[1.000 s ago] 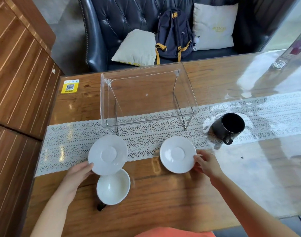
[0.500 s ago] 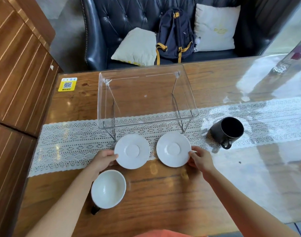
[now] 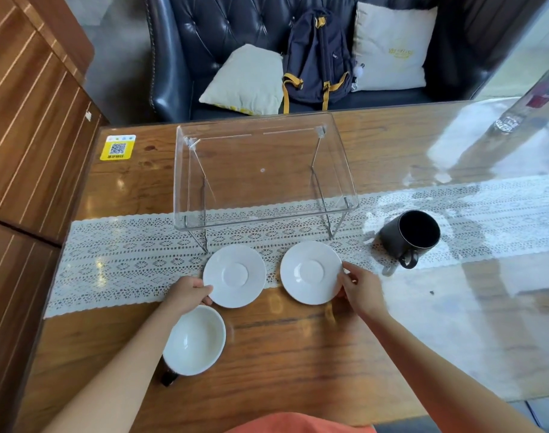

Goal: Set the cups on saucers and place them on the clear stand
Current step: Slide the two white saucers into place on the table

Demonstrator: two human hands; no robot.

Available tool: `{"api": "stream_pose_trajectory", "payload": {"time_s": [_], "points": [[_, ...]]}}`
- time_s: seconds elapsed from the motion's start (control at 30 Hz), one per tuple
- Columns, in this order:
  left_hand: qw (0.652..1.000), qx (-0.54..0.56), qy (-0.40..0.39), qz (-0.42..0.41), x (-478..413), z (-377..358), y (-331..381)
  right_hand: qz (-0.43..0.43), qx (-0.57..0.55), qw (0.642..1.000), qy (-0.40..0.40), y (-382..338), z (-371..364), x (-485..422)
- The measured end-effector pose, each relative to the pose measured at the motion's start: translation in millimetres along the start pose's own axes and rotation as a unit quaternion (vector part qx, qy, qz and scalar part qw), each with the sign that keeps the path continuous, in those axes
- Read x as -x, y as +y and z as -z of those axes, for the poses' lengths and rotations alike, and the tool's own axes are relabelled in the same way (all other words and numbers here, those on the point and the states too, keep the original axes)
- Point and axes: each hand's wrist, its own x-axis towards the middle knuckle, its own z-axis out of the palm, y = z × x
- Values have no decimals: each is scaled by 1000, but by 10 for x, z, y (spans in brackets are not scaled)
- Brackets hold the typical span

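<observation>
Two white saucers lie side by side in front of the clear stand (image 3: 345, 170). My left hand (image 3: 187, 293) grips the near-left rim of the left saucer (image 3: 234, 275). My right hand (image 3: 360, 289) pinches the right rim of the right saucer (image 3: 310, 271). A cup with a white inside and dark handle (image 3: 193, 340) stands on the wood just below my left hand, partly hidden by my forearm. A black cup (image 3: 412, 235) rests on the lace runner to the right of the stand.
A lace runner (image 3: 117, 260) crosses the wooden table (image 3: 298, 354). A yellow QR sticker (image 3: 117, 147) is at the far left corner and a glass bottle (image 3: 517, 117) at the far right. A sofa with cushions and a backpack (image 3: 317, 57) stands behind.
My left hand slid the left saucer to the right, from above the white cup to beside the right saucer. My right hand nudged the right saucer slightly away from me.
</observation>
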Motion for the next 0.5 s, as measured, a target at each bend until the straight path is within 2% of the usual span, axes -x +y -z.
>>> {"api": "stream_pose_trajectory", "payload": {"time_s": [0.23, 0.33, 0.5], "points": [[997, -78, 20, 18, 49, 25, 1, -4, 29, 999, 23, -4, -15, 23], [998, -56, 31, 14, 55, 26, -6, -15, 21, 1000, 14, -20, 4, 2], [994, -10, 74, -82, 288, 91, -185, 6, 23, 1000, -7, 9, 12, 84]]}}
